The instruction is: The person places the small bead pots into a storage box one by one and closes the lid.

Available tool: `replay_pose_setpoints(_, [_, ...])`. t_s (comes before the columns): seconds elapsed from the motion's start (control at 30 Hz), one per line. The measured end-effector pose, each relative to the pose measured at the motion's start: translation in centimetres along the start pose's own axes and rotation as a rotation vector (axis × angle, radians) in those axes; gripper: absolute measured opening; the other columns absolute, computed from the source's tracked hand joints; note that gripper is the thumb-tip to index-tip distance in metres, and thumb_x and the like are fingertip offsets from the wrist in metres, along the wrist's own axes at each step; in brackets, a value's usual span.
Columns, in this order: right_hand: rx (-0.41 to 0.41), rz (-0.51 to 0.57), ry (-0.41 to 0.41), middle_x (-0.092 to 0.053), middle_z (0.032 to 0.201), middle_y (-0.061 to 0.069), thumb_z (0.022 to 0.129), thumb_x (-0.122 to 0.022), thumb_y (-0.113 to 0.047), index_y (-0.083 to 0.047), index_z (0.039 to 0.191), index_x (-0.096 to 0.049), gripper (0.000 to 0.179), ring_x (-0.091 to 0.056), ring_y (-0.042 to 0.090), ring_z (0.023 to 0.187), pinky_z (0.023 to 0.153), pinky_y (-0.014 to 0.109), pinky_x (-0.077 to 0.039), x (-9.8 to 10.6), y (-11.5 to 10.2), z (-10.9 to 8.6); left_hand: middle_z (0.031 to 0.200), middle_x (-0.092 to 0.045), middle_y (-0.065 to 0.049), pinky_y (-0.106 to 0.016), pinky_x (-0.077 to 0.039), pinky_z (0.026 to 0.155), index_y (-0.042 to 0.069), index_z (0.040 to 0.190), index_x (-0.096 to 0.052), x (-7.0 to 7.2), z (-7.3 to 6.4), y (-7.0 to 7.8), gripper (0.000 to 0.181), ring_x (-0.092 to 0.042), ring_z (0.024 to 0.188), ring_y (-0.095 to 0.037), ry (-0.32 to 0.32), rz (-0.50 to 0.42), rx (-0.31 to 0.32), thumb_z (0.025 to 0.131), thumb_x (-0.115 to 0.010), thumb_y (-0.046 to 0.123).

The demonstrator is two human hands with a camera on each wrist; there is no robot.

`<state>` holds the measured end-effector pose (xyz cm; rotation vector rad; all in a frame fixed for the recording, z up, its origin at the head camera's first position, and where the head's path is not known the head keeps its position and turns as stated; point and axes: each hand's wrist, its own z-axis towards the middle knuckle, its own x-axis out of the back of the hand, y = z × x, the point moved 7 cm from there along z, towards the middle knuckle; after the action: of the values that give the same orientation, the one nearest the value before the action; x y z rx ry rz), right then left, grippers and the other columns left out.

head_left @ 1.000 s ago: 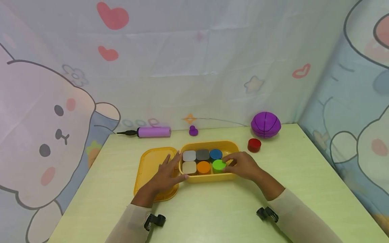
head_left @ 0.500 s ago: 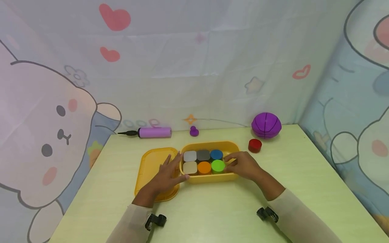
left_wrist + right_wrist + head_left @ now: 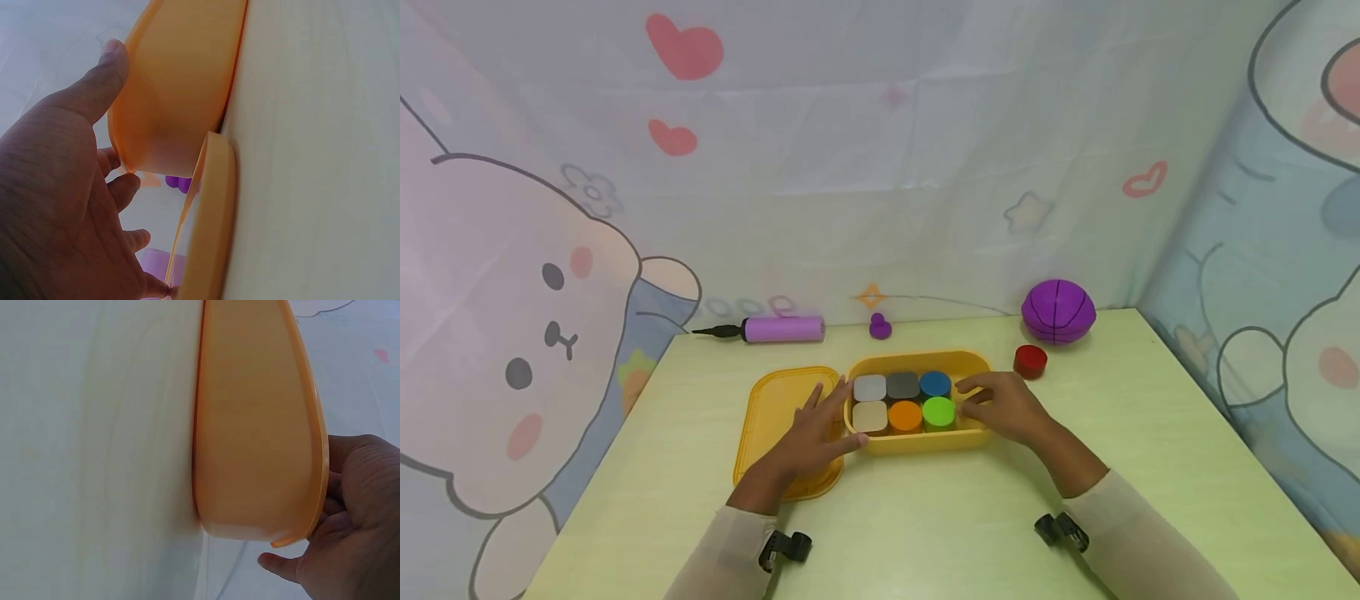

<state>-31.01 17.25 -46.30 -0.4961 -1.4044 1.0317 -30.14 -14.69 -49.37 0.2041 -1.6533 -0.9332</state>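
Note:
A yellow box (image 3: 925,445) holds two rows of pieces: rounded squares in light grey (image 3: 870,387), dark grey (image 3: 902,385) and beige (image 3: 870,416), and round ones in blue (image 3: 936,384), orange (image 3: 905,417) and green (image 3: 938,413). My left hand (image 3: 811,437) spreads its fingers at the box's left end, thumb and index fingertip at the rim. Its other fingers reach over the flat yellow lid (image 3: 775,425). Over the box's right end is my right hand (image 3: 1006,408), fingers loosely bent, a gap between them and the green piece. Its lower fingers are partly hidden behind the box wall in the right wrist view.
A round red piece (image 3: 1030,362) lies right of the box, near a purple ball (image 3: 1058,312) at the back. Along the back edge lie a purple hand pump (image 3: 784,329) and a small purple toy (image 3: 880,326). A printed cloth (image 3: 850,167) hangs behind the table.
My right fingers have let go of the green piece and drawn slightly right, away from it. The green piece now sits level beside the orange one. My left hand stays at the box's end.

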Motion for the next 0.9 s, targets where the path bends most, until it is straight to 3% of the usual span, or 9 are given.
replay_pose_setpoints(0.23, [0.179, -0.055, 0.201, -0.083, 0.119, 0.014, 0.101, -0.080, -0.016, -0.006, 0.109, -0.085, 0.014, -0.078, 0.035, 0.114, 0.105, 0.057, -0.061, 2.5, -0.5, 0.1, 0.187, -0.003, 0.001, -0.087, 0.012, 0.123, 0.034, 0.178, -0.010, 0.2, 0.0, 0.4, 0.098, 0.012, 0.172, -0.044, 0.005, -0.012, -0.013, 0.103, -0.068, 0.060])
replay_pose_setpoints(0.43, [0.091, 0.018, 0.266, -0.078, 0.131, 0.017, 0.106, -0.075, -0.021, -0.004, 0.114, -0.083, 0.020, -0.068, 0.040, 0.130, 0.116, 0.068, -0.051, 4.7, 1.3, 0.0, 0.187, -0.003, 0.001, -0.087, 0.011, 0.124, 0.034, 0.178, -0.010, 0.1, -0.1, 0.2, 0.098, 0.012, 0.172, -0.044, 0.003, 0.000, -0.007, 0.103, -0.069, 0.059])
replay_pose_setpoints(0.5, [0.044, 0.020, 0.278, -0.076, 0.135, 0.016, 0.107, -0.074, -0.023, -0.004, 0.116, -0.082, 0.023, -0.067, 0.037, 0.132, 0.116, 0.062, -0.054, 5.2, 2.2, 0.0, 0.187, -0.003, 0.002, -0.086, 0.011, 0.124, 0.034, 0.178, -0.010, 0.1, -0.1, 0.2, 0.098, 0.012, 0.172, -0.044, 0.001, 0.000, -0.006, 0.103, -0.069, 0.059])
replay_pose_setpoints(0.63, [-0.007, 0.051, 0.318, -0.074, 0.140, 0.018, 0.107, -0.074, -0.020, 0.001, 0.117, -0.082, 0.025, -0.066, 0.033, 0.134, 0.109, 0.027, -0.058, 6.1, 3.4, 0.1, 0.187, -0.004, 0.001, -0.086, 0.011, 0.124, 0.033, 0.178, -0.010, 0.1, -0.1, 0.3, 0.099, 0.011, 0.172, -0.045, 0.000, 0.004, -0.007, 0.103, -0.069, 0.060])
replay_pose_setpoints(0.73, [-0.018, 0.075, 0.367, -0.073, 0.140, 0.020, 0.106, -0.074, -0.019, 0.004, 0.116, -0.081, 0.026, -0.065, 0.026, 0.134, 0.104, 0.013, -0.053, 6.6, 4.0, 0.1, 0.187, -0.004, 0.002, -0.086, 0.011, 0.124, 0.032, 0.178, -0.010, 0.2, -0.1, 0.2, 0.099, 0.011, 0.172, -0.045, 0.008, 0.011, -0.005, 0.103, -0.069, 0.060])
replay_pose_setpoints(0.8, [-0.015, 0.092, 0.406, -0.072, 0.139, 0.022, 0.106, -0.074, -0.018, 0.005, 0.115, -0.080, 0.026, -0.064, 0.017, 0.132, 0.108, 0.021, -0.053, 7.0, 4.3, 0.0, 0.187, -0.004, 0.003, -0.086, 0.012, 0.124, 0.033, 0.178, -0.010, 0.2, -0.1, 0.1, 0.099, 0.011, 0.172, -0.044, 0.011, 0.011, -0.004, 0.103, -0.069, 0.060])
replay_pose_setpoints(0.9, [-0.015, 0.114, 0.460, -0.072, 0.138, 0.024, 0.105, -0.075, -0.015, 0.007, 0.113, -0.079, 0.024, -0.060, 0.007, 0.126, 0.116, 0.047, -0.050, 7.4, 4.8, -0.3, 0.187, -0.004, 0.002, -0.086, 0.012, 0.124, 0.034, 0.178, -0.011, 0.1, -0.1, 0.1, 0.099, 0.011, 0.172, -0.044, 0.010, 0.001, -0.010, 0.103, -0.069, 0.059])
